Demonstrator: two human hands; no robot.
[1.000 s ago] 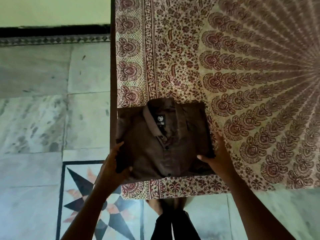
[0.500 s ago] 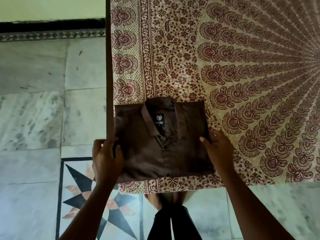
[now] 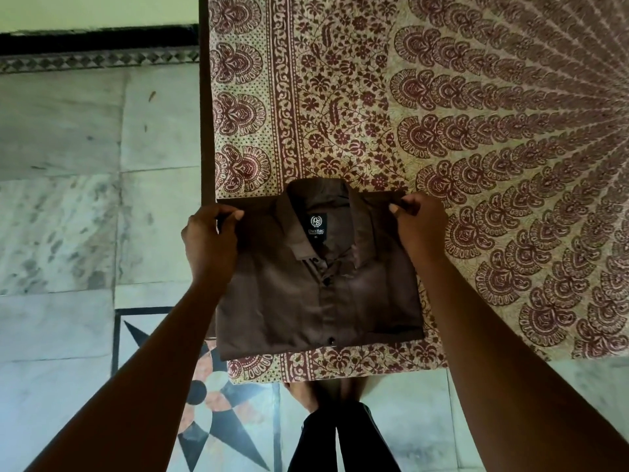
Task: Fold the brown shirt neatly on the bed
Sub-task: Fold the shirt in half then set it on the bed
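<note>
Brown shirt (image 3: pixel 306 294) folded into a neat rectangle, collar up and black neck label (image 3: pixel 317 226) showing, lying flat at the near left corner of a bed covered in a cream and maroon patterned bedspread (image 3: pixel 476 131). Left hand (image 3: pixel 209 243) pinching the shirt's far left corner, fingers closed on the cloth; right hand (image 3: pixel 420 229) pinching the far right corner the same way. Below the bed edge, dark trousers (image 3: pixel 340 437) and a marble floor (image 3: pixel 68 199) with a black star inlay (image 3: pixel 211 424).
</note>
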